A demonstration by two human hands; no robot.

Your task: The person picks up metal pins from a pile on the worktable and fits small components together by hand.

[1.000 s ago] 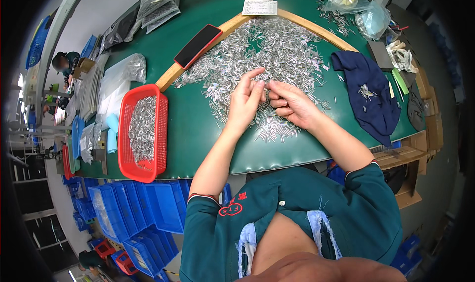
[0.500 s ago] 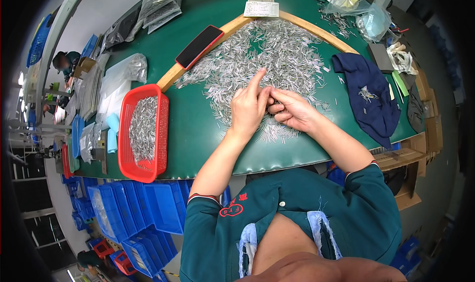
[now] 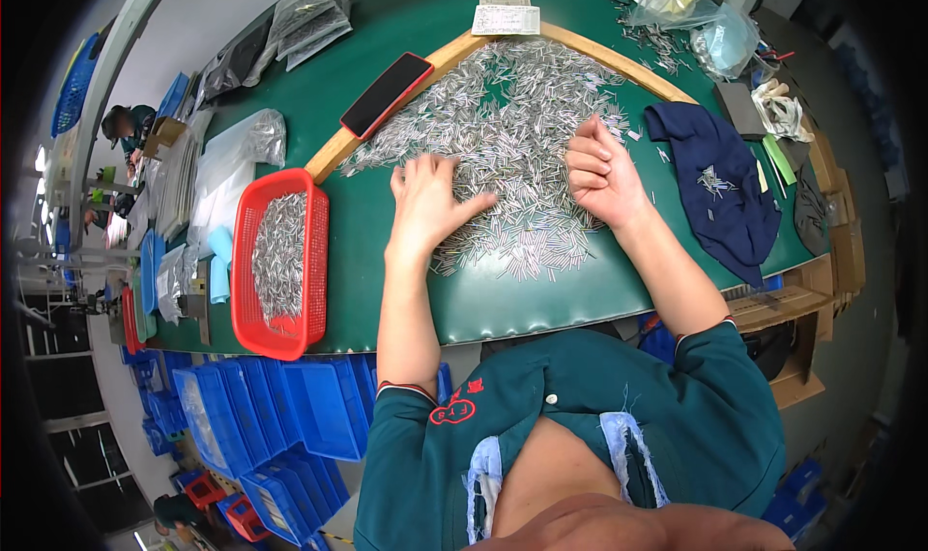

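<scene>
A wide heap of small, thin silver metal pins (image 3: 522,164) lies spread over the green table mat (image 3: 377,309). At the heap's left side my left hand (image 3: 425,200) is open, fingers spread, with the palm down over or against the pins. Over the right side of the heap my right hand (image 3: 606,174) is closed, its fingers curled in and the thumb pressed to them; whatever it may hold is hidden. A red plastic basket (image 3: 319,261) to the left of my left hand is partly filled with the same kind of pins.
Two wooden strips (image 3: 619,63) meet behind the heap, with paper slips (image 3: 507,19) at their corner. A red-edged phone (image 3: 387,97) rests on the left strip. At right lies a dark blue cloth (image 3: 720,184) with some pins on it. Blue bins (image 3: 329,406) stand below the table edge.
My hands were together over the middle of the heap, fingertips touching. They have parted: the left moved left and spread its fingers, the right moved right and curled.
</scene>
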